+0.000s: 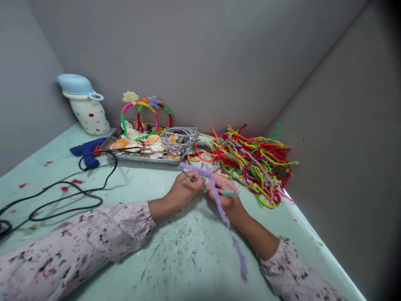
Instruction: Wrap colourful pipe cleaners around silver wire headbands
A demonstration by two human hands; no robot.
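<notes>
My left hand (pixel 184 189) is closed in a pinch on a thin grey headband wrapped with a purple pipe cleaner (pixel 219 205). My right hand (pixel 226 196) is closed around the same piece, where a pink fuzzy section and a pale green tip show between its fingers. The loose purple tail hangs down over my right wrist toward me. Both hands rest on the pale green table (pixel 175 259), just in front of a heap of coloured pipe cleaners (pixel 253 161).
A metal tray (pixel 138 156) holds fabric flowers, grey headbands (pixel 180 140) and wrapped headbands (pixel 145 110). A blue glue gun (pixel 88 149) with a black cord (pixel 69 192) lies at left, beside a white spotted jug (pixel 86 106). Grey walls enclose the corner.
</notes>
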